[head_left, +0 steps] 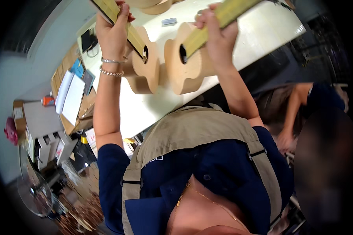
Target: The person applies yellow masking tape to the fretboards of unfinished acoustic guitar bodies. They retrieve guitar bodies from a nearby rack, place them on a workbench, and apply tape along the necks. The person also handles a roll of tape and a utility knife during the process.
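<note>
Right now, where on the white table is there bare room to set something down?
Bare: the white table right of the right hand, and a patch between the left forearm, left guitar and apron. Crowded: the narrow gap between left guitar and right guitar.

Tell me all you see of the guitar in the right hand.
The guitar looks like pale, bare wood, with a curved waist and a dark round sound hole. Its neck shows a yellowish covering, perhaps tape, running to the hole. The right hand grips the neck, which slants up and rightward out of the picture. The body is over the white table; whether it rests there is unclear.
</note>
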A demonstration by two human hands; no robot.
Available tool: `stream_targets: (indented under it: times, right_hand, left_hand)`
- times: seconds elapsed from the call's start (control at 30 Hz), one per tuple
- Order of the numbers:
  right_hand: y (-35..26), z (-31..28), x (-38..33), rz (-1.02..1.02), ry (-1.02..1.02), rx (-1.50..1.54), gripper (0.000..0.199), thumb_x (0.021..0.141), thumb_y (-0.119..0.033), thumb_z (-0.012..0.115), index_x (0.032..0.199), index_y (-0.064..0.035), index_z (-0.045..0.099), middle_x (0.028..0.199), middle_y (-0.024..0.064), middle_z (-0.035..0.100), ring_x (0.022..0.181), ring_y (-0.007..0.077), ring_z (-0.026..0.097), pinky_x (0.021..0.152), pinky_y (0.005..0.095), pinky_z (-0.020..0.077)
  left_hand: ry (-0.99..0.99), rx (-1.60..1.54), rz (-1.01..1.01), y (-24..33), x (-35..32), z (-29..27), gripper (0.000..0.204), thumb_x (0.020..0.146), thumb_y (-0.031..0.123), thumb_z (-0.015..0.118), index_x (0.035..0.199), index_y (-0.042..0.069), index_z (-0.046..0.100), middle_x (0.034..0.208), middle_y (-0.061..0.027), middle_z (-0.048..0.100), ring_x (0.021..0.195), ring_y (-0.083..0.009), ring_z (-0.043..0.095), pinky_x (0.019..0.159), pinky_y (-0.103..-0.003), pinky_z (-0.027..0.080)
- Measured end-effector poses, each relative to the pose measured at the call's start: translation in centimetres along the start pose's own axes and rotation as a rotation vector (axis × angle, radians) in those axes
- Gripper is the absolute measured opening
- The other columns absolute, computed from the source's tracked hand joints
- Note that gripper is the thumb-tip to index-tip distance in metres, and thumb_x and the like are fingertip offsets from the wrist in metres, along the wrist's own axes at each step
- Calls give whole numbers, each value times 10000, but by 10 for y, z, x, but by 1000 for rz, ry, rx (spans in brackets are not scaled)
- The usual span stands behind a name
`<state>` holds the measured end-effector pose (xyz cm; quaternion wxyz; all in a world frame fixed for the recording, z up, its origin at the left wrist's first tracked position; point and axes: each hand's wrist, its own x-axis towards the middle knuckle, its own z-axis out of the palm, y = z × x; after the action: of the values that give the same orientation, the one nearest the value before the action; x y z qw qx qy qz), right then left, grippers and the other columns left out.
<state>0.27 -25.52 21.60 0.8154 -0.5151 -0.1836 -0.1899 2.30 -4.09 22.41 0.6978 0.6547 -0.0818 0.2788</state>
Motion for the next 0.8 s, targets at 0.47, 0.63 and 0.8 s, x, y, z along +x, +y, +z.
stream_targets:
  times: [0.47,0.63,0.8]
  right_hand:
    - [-1,25,-20,176,-381,-710,694,671,-196,629,1279,-58,325,901,221,603,861,359,608,753,431,473]
    - [-36,-14,-51,147,-206,-657,569,687,-223,726,1094,11,404,773,196,588,765,352,609,669,397,459]
    - [-111,-74,-100,-135,134,-904,526,754,-289,713,1083,13,435,792,199,558,709,286,592,633,358,465]
  left_hand:
    - [-553,-341,-381,8,-41,38,780,888,636,268,1374,26,301,1310,-138,445,1220,-249,417,1035,-392,322]
    - [-839,-385,-300,52,-72,86,818,893,641,221,1417,14,203,1485,-119,189,1357,-237,207,1109,-371,163]
    - [-1063,-171,134,66,-87,135,887,859,695,162,1402,-2,243,1460,-167,239,1363,-277,194,1116,-415,95]
